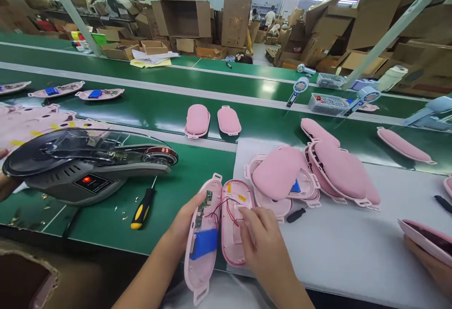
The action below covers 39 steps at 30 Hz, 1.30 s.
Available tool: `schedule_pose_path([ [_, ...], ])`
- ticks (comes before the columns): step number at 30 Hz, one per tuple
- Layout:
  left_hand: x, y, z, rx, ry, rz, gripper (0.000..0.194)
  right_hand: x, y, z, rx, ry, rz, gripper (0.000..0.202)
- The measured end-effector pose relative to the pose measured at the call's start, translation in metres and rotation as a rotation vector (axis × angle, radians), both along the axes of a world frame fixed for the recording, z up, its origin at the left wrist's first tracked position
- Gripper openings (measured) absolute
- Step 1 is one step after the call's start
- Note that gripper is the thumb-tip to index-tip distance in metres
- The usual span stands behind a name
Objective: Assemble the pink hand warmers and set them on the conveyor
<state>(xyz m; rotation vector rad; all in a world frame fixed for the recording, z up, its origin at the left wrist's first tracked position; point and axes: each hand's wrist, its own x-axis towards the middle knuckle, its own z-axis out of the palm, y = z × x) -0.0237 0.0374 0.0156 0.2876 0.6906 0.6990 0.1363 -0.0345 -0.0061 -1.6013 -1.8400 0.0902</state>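
Observation:
My left hand [184,222] grips the edge of a pink plastic shell half [192,271], which is tilted and holds a green circuit board [203,209] and a blue-wrapped battery [205,244]. Red and black wires [230,212] run from it into a second pink shell half [229,250], lying open to its right. Inside that half, the fingers of my right hand [263,233] are closed together near the wires and a pale flat piece [237,238]. Whatever the fingertips pinch is hidden. Bits of yellow tape [241,198] stick to the inner wall.
A grey tape dispenser [95,177] and a yellow-black screwdriver [142,207] are at left. Stacked pink shells [282,172] lie on the white sheet [339,238] at right, beside another screwdriver [296,215]. Other people's hands [429,262] reach in at both sides. Small fans [298,87] stand behind.

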Motion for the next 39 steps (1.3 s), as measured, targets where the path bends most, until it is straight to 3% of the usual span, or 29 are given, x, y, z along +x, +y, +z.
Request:
schedule_pose_path([
  [4, 0.003, 0.001, 0.007, 0.009, -0.04, 0.018, 0.042, -0.001, 0.007, 0.004, -0.117, 0.047, 0.196, 0.023],
  [8, -0.002, 0.007, 0.001, -0.024, -0.081, -0.018, 0.035, 0.0, 0.016, 0.011, -0.26, 0.106, 0.286, 0.035],
  [12, -0.008, 0.011, -0.008, -0.011, -0.06, -0.028, 0.035, -0.003, 0.033, 0.022, -0.312, -0.135, 0.244, 0.047],
  [15, -0.009, 0.013, -0.014, -0.029, -0.04, -0.036, 0.034, -0.005, 0.047, 0.026, -0.298, -0.309, 0.217, 0.03],
  [17, -0.01, 0.016, -0.016, -0.047, -0.032, -0.04, 0.032, -0.005, 0.053, 0.027, -0.304, -0.26, 0.286, 0.016],
  [19, -0.01, 0.019, -0.016, -0.068, -0.034, -0.023, 0.03, -0.001, 0.056, 0.027, -0.304, -0.168, 0.342, 0.016],
  [25, -0.008, 0.022, -0.01, -0.177, 0.055, 0.026, 0.027, 0.018, 0.045, 0.033, -0.305, 0.391, 0.344, 0.016],
  [28, -0.007, 0.021, -0.01, -0.212, 0.061, -0.019, 0.031, 0.026, 0.038, 0.036, -0.433, 0.29, 0.455, 0.019],
  [30, -0.008, 0.021, -0.012, -0.211, 0.034, -0.033, 0.031, 0.028, 0.036, 0.035, -0.452, 0.134, 0.529, 0.033],
  [34, -0.011, 0.02, -0.019, -0.194, -0.027, -0.066, 0.031, 0.025, 0.041, 0.024, -0.216, -0.029, 0.583, 0.04],
  [37, -0.013, 0.019, -0.024, -0.141, -0.072, -0.133, 0.036, 0.023, 0.05, 0.018, -0.087, 0.158, 0.605, 0.035],
  [39, -0.012, 0.019, -0.025, -0.093, -0.098, -0.098, 0.034, 0.021, 0.056, 0.019, -0.17, 0.342, 0.581, 0.031],
])
